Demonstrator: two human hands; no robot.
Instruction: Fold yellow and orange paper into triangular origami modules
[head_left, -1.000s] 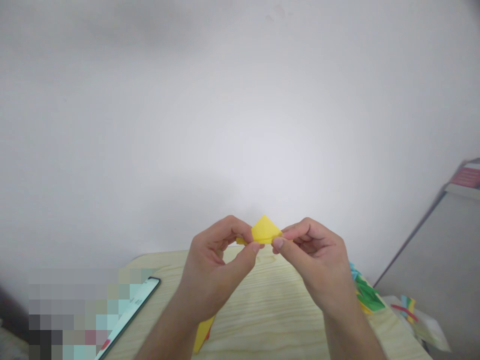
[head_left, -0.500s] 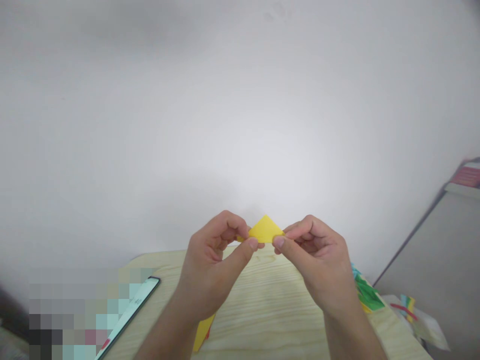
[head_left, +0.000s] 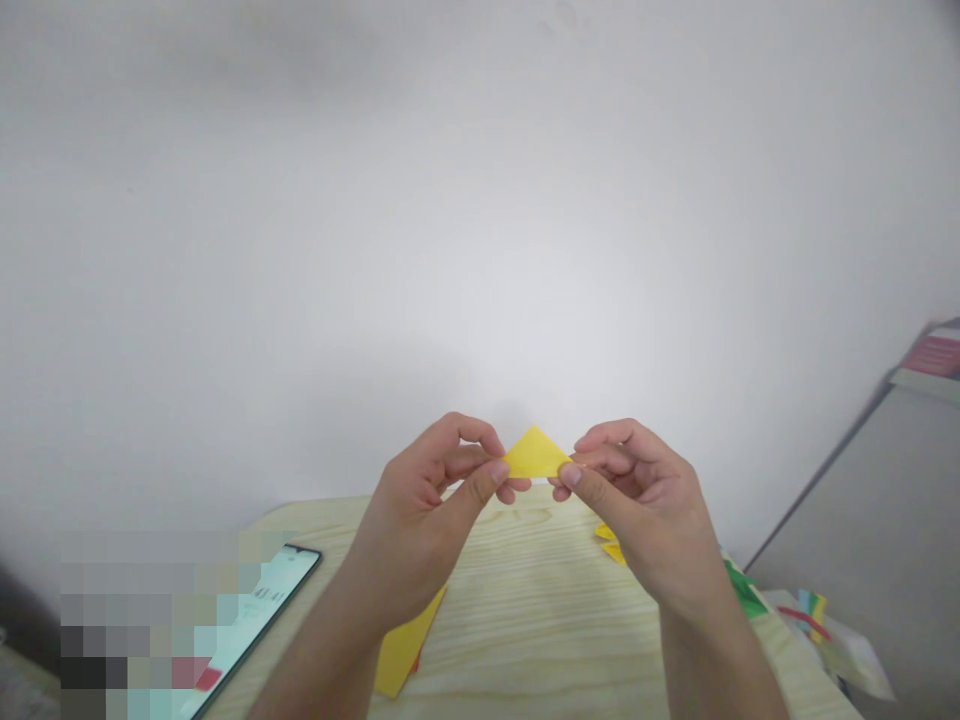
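A small yellow folded paper [head_left: 535, 456], triangular with its point up, is held in the air above the far part of the table. My left hand [head_left: 439, 500] pinches its left corner between thumb and fingers. At the right corner, my right hand [head_left: 637, 500] pinches it the same way. Below my left wrist lies a stack of yellow paper [head_left: 409, 650] with a bit of red at its edge, partly covered by the arm. Small yellow folded pieces [head_left: 611, 545] rest on the table just left of my right hand.
A wood-grain table [head_left: 540, 620] stands against a pale wall. At the left lies a phone [head_left: 277, 600] with a lit screen, partly pixelated over. Green paper [head_left: 744, 590] sits by the right edge. Beyond it are a plastic bag [head_left: 859, 660] and a grey panel [head_left: 885, 510].
Both hands have spread slightly and the paper has risen a little, its lower edge now straighter. Small yellow pieces beside my right hand have come into view.
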